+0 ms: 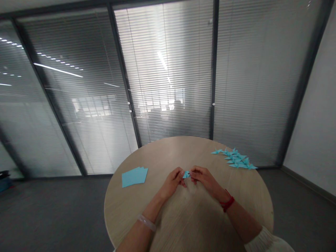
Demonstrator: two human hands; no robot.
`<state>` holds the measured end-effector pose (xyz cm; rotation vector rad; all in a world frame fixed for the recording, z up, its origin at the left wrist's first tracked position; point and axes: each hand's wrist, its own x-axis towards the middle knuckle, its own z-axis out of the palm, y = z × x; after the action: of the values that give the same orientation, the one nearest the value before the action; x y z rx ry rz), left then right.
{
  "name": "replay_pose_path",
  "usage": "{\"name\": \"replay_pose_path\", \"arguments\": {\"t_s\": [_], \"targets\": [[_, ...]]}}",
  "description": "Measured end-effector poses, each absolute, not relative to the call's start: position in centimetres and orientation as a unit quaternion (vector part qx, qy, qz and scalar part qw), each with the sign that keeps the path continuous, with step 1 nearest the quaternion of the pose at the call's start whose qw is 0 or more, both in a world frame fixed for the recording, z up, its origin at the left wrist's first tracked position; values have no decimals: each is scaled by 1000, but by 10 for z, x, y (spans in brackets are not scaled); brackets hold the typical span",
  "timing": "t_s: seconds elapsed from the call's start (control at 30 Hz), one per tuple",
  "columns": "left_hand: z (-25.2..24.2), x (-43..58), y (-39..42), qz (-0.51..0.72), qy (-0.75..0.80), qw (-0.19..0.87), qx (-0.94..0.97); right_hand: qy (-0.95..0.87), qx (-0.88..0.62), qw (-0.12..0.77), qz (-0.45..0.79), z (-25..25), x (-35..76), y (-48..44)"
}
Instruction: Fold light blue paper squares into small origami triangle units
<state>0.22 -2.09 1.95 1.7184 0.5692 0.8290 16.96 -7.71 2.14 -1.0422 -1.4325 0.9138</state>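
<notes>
Between my two hands, over the middle of the round table, is a small folded piece of light-blue paper (186,174). My left hand (174,179) pinches its left side, and my right hand (203,177) grips its right side. Fingers cover much of the paper, so its exact folded shape is hard to make out. Off to the left lies a small stack of flat light-blue paper sheets (134,176). At the far right, several light-blue paper cranes (237,159) sit grouped close together near the table's edge.
The round wooden table (181,148) has a curved edge on all visible sides. Behind it stands a glass partition with blinds (173,77) in dark frames. A white wall (315,115) rises on the right. A dark object (5,180) is on the floor at far left.
</notes>
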Motion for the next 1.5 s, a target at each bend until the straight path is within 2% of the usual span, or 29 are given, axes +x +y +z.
{"name": "replay_pose_path", "arguments": {"t_s": [0.3,0.53,0.7,0.83,0.9,1.2,1.37,1.5], "targets": [[18,4,-22,376,242,499,742,-594,-441,547,391,22,171,-78],[24,3,-31,403,263,329,813,-585,-439,546,408,12,172,-69],[22,3,-31,400,289,186,849,-615,-471,551,310,6,169,-65],[19,5,-32,355,336,91,867,-638,-491,555,211,4,163,-68],[19,6,-33,328,361,49,871,-640,-493,556,198,3,161,-68],[13,6,-28,258,385,-75,883,-605,-432,535,402,3,159,-67],[13,6,-30,241,373,-89,892,-592,-465,541,375,2,160,-66],[16,8,-32,282,385,-15,879,-591,-445,552,385,-2,162,-62]]}}
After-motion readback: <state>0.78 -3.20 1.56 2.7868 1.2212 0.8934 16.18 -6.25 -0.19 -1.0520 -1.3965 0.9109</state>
